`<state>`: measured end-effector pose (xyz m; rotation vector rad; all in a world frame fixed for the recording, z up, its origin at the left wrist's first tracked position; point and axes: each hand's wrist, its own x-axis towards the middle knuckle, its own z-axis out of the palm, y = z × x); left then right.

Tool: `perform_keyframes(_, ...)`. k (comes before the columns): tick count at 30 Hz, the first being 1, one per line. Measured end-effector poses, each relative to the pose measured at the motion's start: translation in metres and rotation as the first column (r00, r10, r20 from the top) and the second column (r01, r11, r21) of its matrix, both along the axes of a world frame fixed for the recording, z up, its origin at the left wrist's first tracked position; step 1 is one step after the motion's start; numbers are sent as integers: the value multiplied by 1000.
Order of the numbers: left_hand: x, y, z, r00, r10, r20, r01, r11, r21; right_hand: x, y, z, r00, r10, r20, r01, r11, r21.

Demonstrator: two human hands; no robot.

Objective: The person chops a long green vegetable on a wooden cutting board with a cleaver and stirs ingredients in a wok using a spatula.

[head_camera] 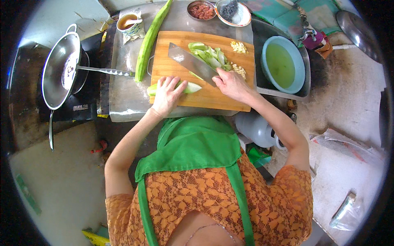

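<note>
My left hand (167,93) presses a piece of peeled green gourd (193,88) onto the near left of a wooden cutting board (177,66). In my right hand (232,84) is a cleaver (190,63), its broad blade tilted up and to the left over the board. Sliced gourd (207,53) lies piled beyond the blade, partly hidden by it. Chopped pale pieces, apparently garlic (239,70), sit near my right hand, and a second small heap of chopped garlic or ginger (238,47) is at the far right corner.
A long peeled gourd (150,46) lies left of the board. Farther left, a wok (60,70) points its handle (104,70) toward the counter. At the back stand a patterned cup (130,29), a bowl of diced meat (201,10) and a bowl with a scourer (243,17). A blue basin (265,73) holds greenish water.
</note>
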<state>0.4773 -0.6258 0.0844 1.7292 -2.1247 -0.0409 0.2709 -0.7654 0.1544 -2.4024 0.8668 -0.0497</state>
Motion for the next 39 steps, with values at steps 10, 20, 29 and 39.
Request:
perform_keyframes(10, -19, 3, -11, 925, 73, -374, -138, 979, -148, -26, 26, 47, 972, 163, -170, -169, 985, -21)
perform_keyframes(20, -21, 2, -6, 911, 58, -408, -129, 981, -148, 8, 10, -5, 987, 151, -53, -155, 985, -75)
perform_keyframes(29, -23, 4, -12, 914, 77, -399, -150, 976, -155, -6, 24, 27, 977, 171, -125, -164, 984, 62)
perform_keyframes(39, 4, 3, 4, 985, 148, -88, -142, 987, 73, 6, -3, -23, 995, 101, 2, -101, 995, 15)
